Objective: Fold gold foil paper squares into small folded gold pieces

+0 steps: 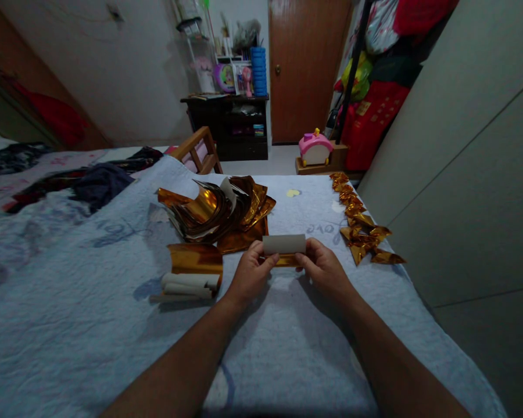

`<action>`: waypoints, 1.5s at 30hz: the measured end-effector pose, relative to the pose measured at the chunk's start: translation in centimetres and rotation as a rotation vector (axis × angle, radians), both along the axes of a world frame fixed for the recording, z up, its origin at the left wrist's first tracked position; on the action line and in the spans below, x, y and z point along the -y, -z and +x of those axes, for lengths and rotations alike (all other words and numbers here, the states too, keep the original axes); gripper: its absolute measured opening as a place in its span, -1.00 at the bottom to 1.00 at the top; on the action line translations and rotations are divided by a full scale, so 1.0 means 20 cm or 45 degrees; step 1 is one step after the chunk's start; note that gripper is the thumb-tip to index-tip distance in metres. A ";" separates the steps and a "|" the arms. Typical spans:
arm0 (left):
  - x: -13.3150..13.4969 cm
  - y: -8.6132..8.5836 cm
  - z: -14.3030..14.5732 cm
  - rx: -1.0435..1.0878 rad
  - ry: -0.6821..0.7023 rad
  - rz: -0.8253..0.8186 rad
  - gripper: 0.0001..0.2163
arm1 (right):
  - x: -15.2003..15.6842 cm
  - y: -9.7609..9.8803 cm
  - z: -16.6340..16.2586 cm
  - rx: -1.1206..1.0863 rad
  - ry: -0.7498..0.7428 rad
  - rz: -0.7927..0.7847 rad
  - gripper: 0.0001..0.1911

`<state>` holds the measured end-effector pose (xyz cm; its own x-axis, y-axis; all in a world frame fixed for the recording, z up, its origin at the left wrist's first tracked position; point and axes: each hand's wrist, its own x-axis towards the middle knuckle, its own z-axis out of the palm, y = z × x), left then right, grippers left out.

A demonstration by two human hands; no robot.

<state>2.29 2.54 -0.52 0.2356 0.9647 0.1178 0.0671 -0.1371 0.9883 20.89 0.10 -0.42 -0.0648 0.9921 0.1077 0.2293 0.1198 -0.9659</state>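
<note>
Pinching a curled gold-and-grey sheet (284,244) by its two ends, the left hand (253,268) and right hand (323,266) hold it level over the blue cloth (283,337). To the left lie loose curled sheets (196,258), with a fanned gold stack (218,210) beyond them; folded gold pieces (354,208) line the cloth's right side.

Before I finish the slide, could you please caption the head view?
Left hand and right hand hold a curled grey-and-gold sheet over a blue cloth, near folded gold pieces.
</note>
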 end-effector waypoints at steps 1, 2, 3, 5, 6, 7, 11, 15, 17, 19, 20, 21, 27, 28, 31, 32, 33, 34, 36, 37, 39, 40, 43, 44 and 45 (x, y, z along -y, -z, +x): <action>0.00 0.00 0.01 0.043 -0.010 -0.042 -0.79 | 0.00 0.00 -0.01 -0.035 -0.014 -0.006 -0.82; 0.01 0.00 0.02 0.085 -0.014 -0.096 -0.77 | 0.01 -0.01 -0.02 -0.059 -0.023 -0.012 -0.80; 0.01 -0.01 0.02 0.127 -0.011 -0.157 -0.75 | 0.01 -0.01 -0.03 -0.074 -0.030 -0.018 -0.79; 0.02 -0.01 0.04 0.202 0.004 -0.255 -0.71 | 0.02 -0.02 -0.03 -0.081 -0.043 -0.024 -0.75; 0.03 -0.02 0.05 0.233 0.013 -0.281 -0.70 | 0.02 -0.03 -0.04 -0.077 -0.048 -0.022 -0.73; 0.03 -0.02 0.05 0.257 0.019 -0.294 -0.69 | 0.02 -0.04 -0.04 -0.071 -0.052 -0.016 -0.72; 0.04 -0.04 0.07 0.316 0.031 -0.325 -0.69 | 0.04 -0.05 -0.05 0.004 -0.049 0.048 -0.69; 0.05 -0.04 0.08 0.355 0.027 -0.357 -0.65 | 0.05 -0.05 -0.07 0.155 -0.020 0.113 -0.78; 0.05 -0.04 0.08 0.361 0.028 -0.355 -0.63 | 0.06 -0.04 -0.08 0.198 -0.001 0.105 -0.85; 0.05 -0.03 0.09 0.355 0.031 -0.344 -0.63 | 0.06 -0.04 -0.09 0.193 0.026 0.080 -0.87; 0.06 -0.03 0.09 0.350 0.031 -0.333 -0.63 | 0.06 -0.03 -0.09 0.172 0.047 0.068 -0.86; 0.06 -0.03 0.09 0.343 0.030 -0.319 -0.63 | 0.05 -0.03 -0.10 0.139 0.072 0.059 -0.85; 0.06 -0.02 0.09 0.322 -0.047 -0.258 -0.69 | 0.04 -0.03 -0.10 0.005 0.109 -0.020 -0.78; 0.06 -0.02 0.09 0.327 -0.055 -0.265 -0.69 | 0.03 -0.03 -0.10 0.017 0.106 -0.023 -0.77; 0.07 -0.03 0.09 0.342 -0.044 -0.297 -0.68 | 0.03 -0.02 -0.10 0.047 0.118 -0.017 -0.77; 0.07 -0.03 0.09 0.347 -0.037 -0.306 -0.68 | 0.03 -0.02 -0.10 0.048 0.122 -0.016 -0.77; 0.07 -0.03 0.09 0.351 -0.031 -0.310 -0.69 | 0.03 -0.01 -0.10 0.042 0.126 -0.015 -0.77; 0.07 -0.02 0.08 0.357 -0.028 -0.310 -0.70 | 0.03 -0.01 -0.10 0.031 0.128 -0.015 -0.77; 0.07 -0.01 0.08 0.366 -0.046 -0.301 -0.73 | 0.03 -0.01 -0.10 0.006 0.133 -0.014 -0.77; 0.07 -0.01 0.07 0.358 -0.066 -0.293 -0.74 | 0.03 -0.01 -0.10 -0.002 0.136 -0.015 -0.77; 0.06 -0.01 0.06 0.321 -0.117 -0.269 -0.77 | 0.03 -0.01 -0.10 -0.003 0.141 -0.018 -0.77; 0.06 -0.01 0.05 0.299 -0.136 -0.258 -0.78 | 0.03 -0.01 -0.10 0.000 0.143 -0.021 -0.77; 0.06 -0.03 0.04 0.272 -0.139 -0.246 -0.79 | 0.03 -0.01 -0.09 0.004 0.149 -0.026 -0.77; 0.06 -0.03 0.04 0.280 -0.129 -0.246 -0.79 | 0.03 -0.01 -0.09 0.001 0.149 -0.025 -0.77; 0.06 -0.04 0.04 0.291 -0.119 -0.245 -0.78 | 0.03 0.00 -0.09 -0.005 0.149 -0.025 -0.77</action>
